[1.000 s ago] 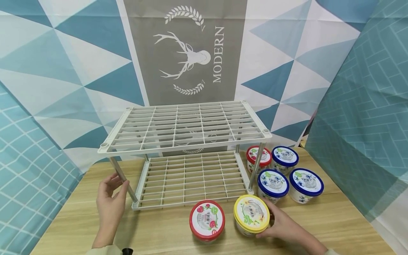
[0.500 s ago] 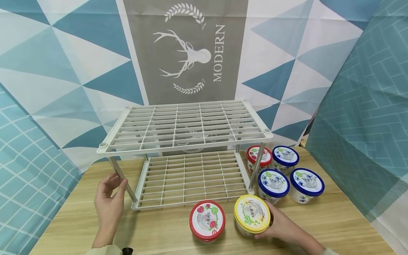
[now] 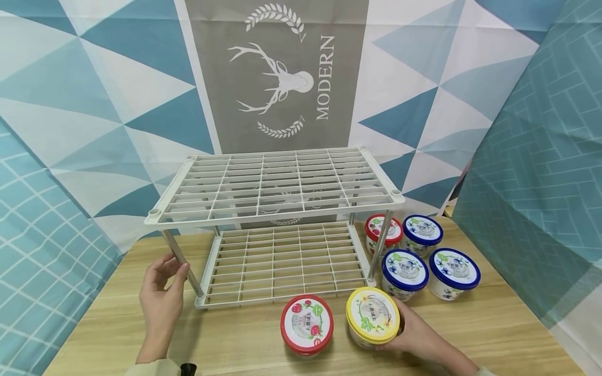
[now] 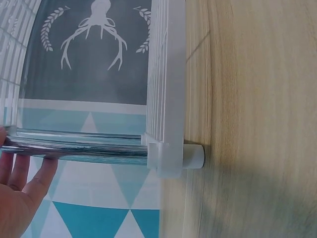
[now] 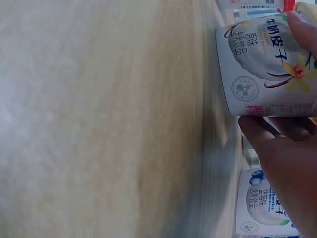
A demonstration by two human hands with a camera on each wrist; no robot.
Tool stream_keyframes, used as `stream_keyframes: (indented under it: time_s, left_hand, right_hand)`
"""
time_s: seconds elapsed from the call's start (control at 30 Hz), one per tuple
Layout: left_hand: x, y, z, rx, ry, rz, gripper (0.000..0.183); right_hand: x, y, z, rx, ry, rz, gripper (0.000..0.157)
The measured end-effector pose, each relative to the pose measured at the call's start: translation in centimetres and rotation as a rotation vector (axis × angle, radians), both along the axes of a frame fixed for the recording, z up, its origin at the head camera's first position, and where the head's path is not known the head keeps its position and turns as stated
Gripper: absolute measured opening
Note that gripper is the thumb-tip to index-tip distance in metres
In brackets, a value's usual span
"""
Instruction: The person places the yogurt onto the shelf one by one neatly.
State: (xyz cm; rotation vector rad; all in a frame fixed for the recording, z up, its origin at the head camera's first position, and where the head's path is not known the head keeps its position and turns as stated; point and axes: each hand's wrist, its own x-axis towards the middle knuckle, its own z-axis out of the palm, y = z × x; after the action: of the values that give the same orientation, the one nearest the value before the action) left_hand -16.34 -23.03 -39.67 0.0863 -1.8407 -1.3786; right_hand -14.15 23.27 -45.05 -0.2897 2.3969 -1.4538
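Note:
A white two-tier wire rack (image 3: pixel 277 209) with metal posts stands on the wooden table. My left hand (image 3: pixel 162 300) holds its front left post (image 3: pixel 181 261) between thumb and fingers; the left wrist view shows fingertips (image 4: pixel 47 166) against that post. On the right, my right hand (image 3: pixel 414 331) grips a yellow-lidded tub (image 3: pixel 372 316) from its right side. The right wrist view shows the thumb and fingers around the printed white wall of this tub (image 5: pixel 262 64). Whether its base touches the table is unclear. Left of it sits a red-lidded tub (image 3: pixel 307 325) with strawberry pictures.
Right of the rack are a second red-lidded tub (image 3: pixel 383 234) and three blue-lidded tubs, one close behind the right hand (image 3: pixel 404 271), one at the back (image 3: pixel 422 232) and one farther right (image 3: pixel 453 271). Patterned cloth (image 3: pixel 282 78) hangs behind the table (image 3: pixel 226 339).
The camera view shifts very slightly. Both hands, the rack and the tubs stay where they were.

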Motion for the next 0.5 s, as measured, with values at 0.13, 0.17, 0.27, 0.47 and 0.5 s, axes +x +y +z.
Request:
stream_keyframes:
  time_s: [0.13,0.17,0.27,0.47,0.5]
  left_hand:
    - [0.51,0.48,0.75,0.000,0.014,-0.012,0.032]
    - [0.57,0.53,0.82,-0.001,0.014,-0.013,0.032]
    - [0.65,0.57,0.89,-0.007,0.009,-0.013,0.032]
    - [0.47,0.40,0.73,-0.017,-0.014,-0.003,0.032]
    - [0.33,0.25,0.52,-0.017,-0.016,0.000,0.032]
  right_hand:
    - [0.15,-0.04,0.06,-0.006,0.004,-0.002,0.097]
    - [0.17,-0.04,0.06,-0.006,0.006,-0.003,0.097]
    - [0.26,-0.01,0.02,-0.004,0.012,-0.011,0.097]
    - [0.43,0.17,-0.02,-0.027,0.022,-0.036,0.097]
    - [0.39,0.19,0.07,-0.032,0.022,-0.040,0.097]
